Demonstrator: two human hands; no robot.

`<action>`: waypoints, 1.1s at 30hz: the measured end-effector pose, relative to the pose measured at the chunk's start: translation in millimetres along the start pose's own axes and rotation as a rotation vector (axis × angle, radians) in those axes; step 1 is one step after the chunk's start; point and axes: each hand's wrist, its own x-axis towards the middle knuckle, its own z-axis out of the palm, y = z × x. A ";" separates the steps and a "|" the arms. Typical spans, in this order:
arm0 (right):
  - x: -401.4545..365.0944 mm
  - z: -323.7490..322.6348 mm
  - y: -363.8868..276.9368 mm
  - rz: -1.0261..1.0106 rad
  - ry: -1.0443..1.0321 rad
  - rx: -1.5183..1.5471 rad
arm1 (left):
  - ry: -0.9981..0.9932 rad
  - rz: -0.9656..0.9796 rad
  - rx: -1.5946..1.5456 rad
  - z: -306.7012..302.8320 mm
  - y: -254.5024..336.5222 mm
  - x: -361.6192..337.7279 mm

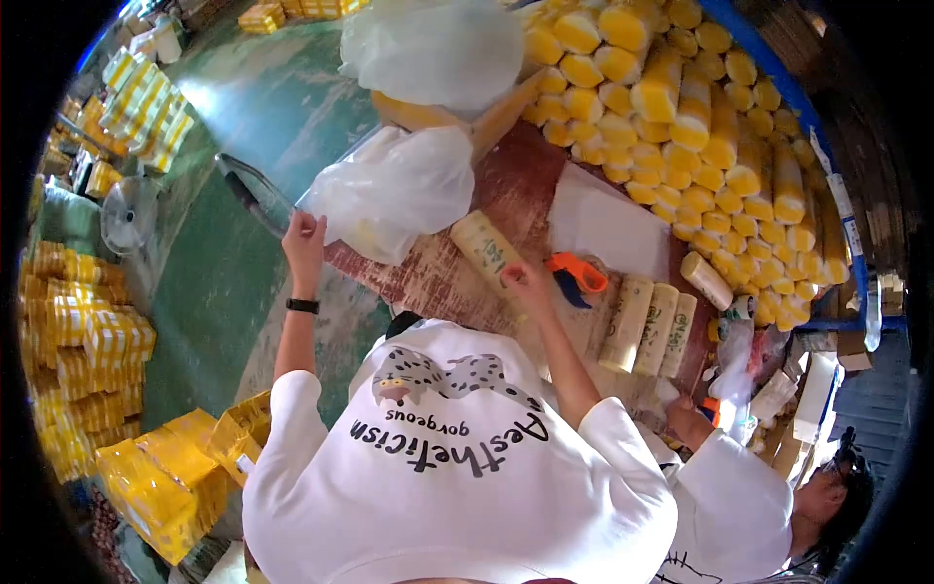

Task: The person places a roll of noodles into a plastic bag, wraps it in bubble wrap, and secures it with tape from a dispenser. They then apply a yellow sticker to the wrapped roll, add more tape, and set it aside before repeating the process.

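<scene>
My left hand (305, 230) pinches the lower left edge of a translucent white plastic bag (399, 185), which lies bunched over the table's far left side. A long cream-coloured wrapped pack (479, 239) with green print lies slanted beside the bag. At its near end is my right hand (523, 282), fingers curled in; whether they grip anything is hidden. Just right of this hand sits an orange tape dispenser (581, 273) with a dark blue part. Several similar wrapped packs (654, 326) lie side by side farther right.
Yellow-ended rolls (700, 146) are piled high at the back right. Another plastic bag (433, 49) covers an open carton (501, 112). A metal handle (255, 190) stands left of the table. Yellow boxes (161, 477) stack at left. A co-worker's arm (705, 438) reaches in at right.
</scene>
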 end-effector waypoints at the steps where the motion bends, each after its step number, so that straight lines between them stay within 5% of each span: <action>1: -0.4 1.4 5.8 0.007 0.013 0.031 | 0.004 0.014 0.024 1.4 4.0 -0.1; 4: 1.0 -6.6 6.3 0.087 -0.038 -0.021 | 0.000 0.028 0.038 6.4 15.1 0.2; 10: 50.9 -51.0 31.9 0.146 0.266 -0.274 | -0.104 0.124 0.013 7.4 46.3 -4.3; 12: 72.6 -79.7 48.3 0.085 0.241 -0.692 | -0.147 0.081 -0.030 7.8 56.4 -9.4; 14: 95.8 -98.9 125.0 0.284 0.272 -0.906 | -0.180 0.001 -0.103 8.2 67.6 -17.7; 16: 102.9 -97.7 116.8 0.514 0.300 -0.988 | -0.192 -0.002 -0.088 11.1 64.3 -24.9; 18: 100.4 -97.2 98.2 0.766 0.326 -0.930 | -0.239 -0.009 -0.081 11.0 67.4 -35.1; 24: 101.5 -115.9 117.7 0.822 0.187 -0.909 | -0.302 -0.033 -0.171 10.3 49.1 -59.8; 27: 113.3 -128.8 158.3 0.737 0.285 -0.824 | -0.308 -0.024 -0.014 8.5 62.5 -68.9; 29: 114.8 -129.5 150.8 0.443 0.396 -0.547 | -0.320 -0.012 -0.106 11.2 63.1 -76.1; 33: 93.8 -103.5 20.7 0.171 0.445 0.266 | -0.433 0.001 -0.111 26.9 92.2 -81.3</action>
